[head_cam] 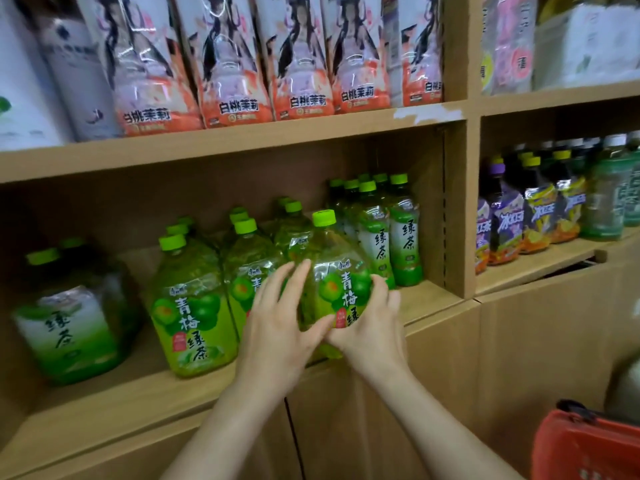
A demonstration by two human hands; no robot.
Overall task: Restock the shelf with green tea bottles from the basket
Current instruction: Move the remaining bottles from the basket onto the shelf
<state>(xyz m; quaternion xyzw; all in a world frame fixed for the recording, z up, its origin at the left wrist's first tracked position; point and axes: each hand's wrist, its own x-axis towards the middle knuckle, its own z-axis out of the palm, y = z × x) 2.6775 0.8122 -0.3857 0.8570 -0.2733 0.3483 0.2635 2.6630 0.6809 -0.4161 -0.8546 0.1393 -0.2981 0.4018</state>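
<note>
**Two hands on a green tea bottle at the front of a shelf**

On the middle wooden shelf (114,400), far left, stands a bottle with a white-and-green label (65,327), and a second green cap shows behind it. Next come two front bottles with yellow-green labels (190,306), with more green caps in rows behind them. A third of the same kind, the green tea bottle (337,271), stands at the shelf's front edge, right of centre. It is upright, its long axis vertical, cap on top and label facing the viewer.

The left hand (277,327) lies against its left side with fairly straight fingers, thumb across the lower front. The right hand (372,327) curls round its lower right side, gripping it.

Just to the right, six slimmer green-capped bottles (403,237) stand upright. Five pink-and-orange packs (239,64) line the shelf above. A red basket (588,448) sits at the bottom right corner.
</note>
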